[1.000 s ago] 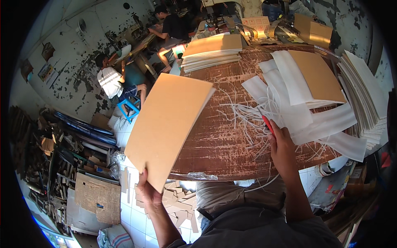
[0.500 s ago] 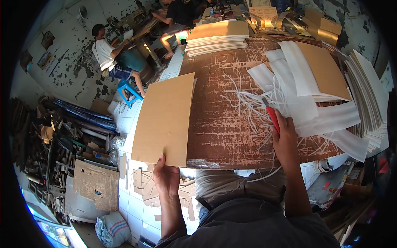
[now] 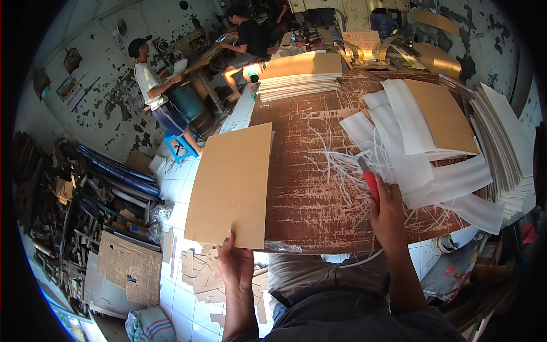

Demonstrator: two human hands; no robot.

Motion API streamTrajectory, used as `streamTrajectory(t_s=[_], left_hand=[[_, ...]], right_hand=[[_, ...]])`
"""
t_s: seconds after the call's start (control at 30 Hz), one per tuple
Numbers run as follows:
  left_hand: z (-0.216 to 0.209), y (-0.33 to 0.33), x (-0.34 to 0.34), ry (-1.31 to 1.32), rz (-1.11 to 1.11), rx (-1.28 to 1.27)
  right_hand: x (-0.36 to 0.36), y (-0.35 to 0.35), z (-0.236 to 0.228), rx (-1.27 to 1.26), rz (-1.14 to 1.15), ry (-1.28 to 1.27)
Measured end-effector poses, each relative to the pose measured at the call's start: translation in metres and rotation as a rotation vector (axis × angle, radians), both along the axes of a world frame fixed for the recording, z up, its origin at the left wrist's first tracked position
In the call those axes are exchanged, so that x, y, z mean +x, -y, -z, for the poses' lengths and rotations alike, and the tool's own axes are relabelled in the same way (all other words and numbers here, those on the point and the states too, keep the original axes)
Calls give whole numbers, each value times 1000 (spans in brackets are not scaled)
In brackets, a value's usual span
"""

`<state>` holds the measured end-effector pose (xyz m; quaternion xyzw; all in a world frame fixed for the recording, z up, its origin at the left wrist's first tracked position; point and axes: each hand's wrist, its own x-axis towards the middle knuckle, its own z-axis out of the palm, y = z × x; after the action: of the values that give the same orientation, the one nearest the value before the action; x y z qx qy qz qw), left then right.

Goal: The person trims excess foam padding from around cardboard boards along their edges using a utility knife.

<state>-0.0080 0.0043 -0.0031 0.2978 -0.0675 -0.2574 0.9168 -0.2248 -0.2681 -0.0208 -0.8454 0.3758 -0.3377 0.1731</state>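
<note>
My left hand [image 3: 235,263] grips the near edge of a tan cardboard sheet [image 3: 228,185], thumb on top and the other fingers beneath. The sheet overhangs the left side of the worn brown table [image 3: 302,199], and a thin white layer shows along its right edge. In my right hand [image 3: 390,219] is a red-handled utility knife [image 3: 371,187], its blade pointing away from me. Thin white foam strips [image 3: 347,168] lie tangled beside the blade. Wider white foam pieces [image 3: 416,176] spread to the right of the knife, next to another tan sheet [image 3: 441,114].
A stack of tan-topped boards [image 3: 299,74] sits at the table's far end. White foam sheets [image 3: 501,148] stand along the right edge. Cardboard offcuts [image 3: 208,276] litter the tiled floor at left. Two people work at the far left, near a blue stool [image 3: 179,147].
The whole view has shifted, with the table lower in the picture. The person in white has risen from the blue stool. My hands keep hold of the cardboard sheet and the utility knife.
</note>
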Motion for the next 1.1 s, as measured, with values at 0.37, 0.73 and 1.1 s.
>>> streamTrajectory(t_s=[0.37,0.73,1.1], left_hand=[[-4,6,-12,42,25,54],[-12,-3,-21,70,88,137],[-8,-29,-2,120,70,193]], right_hand=[[-6,2,-8,-141,41,8],[24,7,-47,1053,-545,975],[1,12,-59,1088,-510,1025]])
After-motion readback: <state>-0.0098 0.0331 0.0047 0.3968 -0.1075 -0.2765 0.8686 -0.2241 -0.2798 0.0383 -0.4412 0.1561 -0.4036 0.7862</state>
